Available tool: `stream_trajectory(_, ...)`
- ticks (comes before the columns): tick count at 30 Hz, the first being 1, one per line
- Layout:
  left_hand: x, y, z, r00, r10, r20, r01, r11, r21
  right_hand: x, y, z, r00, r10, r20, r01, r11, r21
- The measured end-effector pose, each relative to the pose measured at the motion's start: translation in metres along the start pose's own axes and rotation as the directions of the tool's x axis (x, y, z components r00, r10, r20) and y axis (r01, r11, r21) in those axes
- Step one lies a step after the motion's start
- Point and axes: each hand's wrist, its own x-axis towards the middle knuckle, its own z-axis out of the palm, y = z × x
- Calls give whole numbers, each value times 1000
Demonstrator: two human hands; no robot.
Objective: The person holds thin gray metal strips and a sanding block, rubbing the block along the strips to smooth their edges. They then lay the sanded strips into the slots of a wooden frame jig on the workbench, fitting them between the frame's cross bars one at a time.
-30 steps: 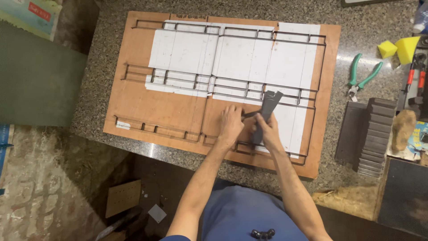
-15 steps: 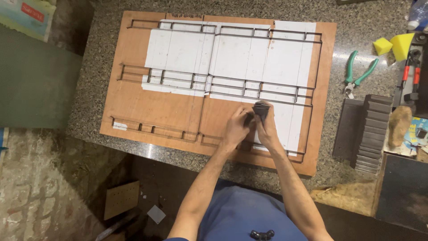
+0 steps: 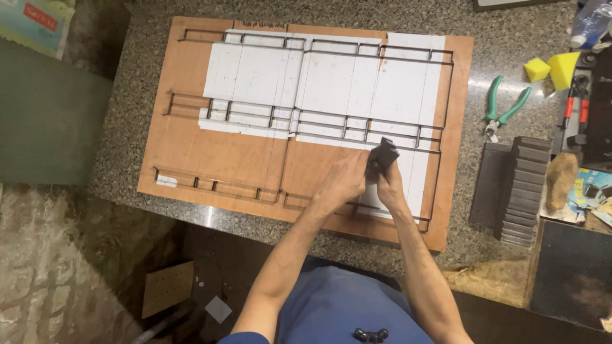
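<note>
1. Dark block [image 3: 384, 153] sits just right of the frame's centre, on the wooden board [image 3: 191, 159], touching the metal strips [image 3: 331, 121] over the white sheet [image 3: 331, 83].
2. Your right hand [image 3: 389, 185] closes around the block from below.
3. Your left hand [image 3: 344, 185] presses beside it, fingers curled; whether it grips the block is unclear.
4. Green pliers [image 3: 503, 108] lie at upper right, well apart.
</note>
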Motion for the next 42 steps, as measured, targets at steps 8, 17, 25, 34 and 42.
stream_trajectory(8, -23, 0, 17, 997, 36, 66, -24, 983, -181, -5, 2, 10, 984, 178, -28, -177, 983, 38)
stream_trajectory(17, -10, 7, 1, 960, 179, -213, -224, 952, -209, -2, 3, 21, 985, -127, -115, 128, 992, 2)
stream_trajectory(25, -5, 18, 22, 990, 90, -111, -116, 962, -246, -9, -9, 25, 987, 72, -146, -65, 997, 48)
stream_trajectory(34, 6, 14, 3, 983, 185, -6, -176, 926, -335, -19, 0, 22, 949, 266, -166, -152, 853, 500)
stream_trajectory(42, -1, 0, 20, 973, 214, 82, -165, 905, -393, -41, -17, 12, 992, 21, -125, -54, 962, -268)
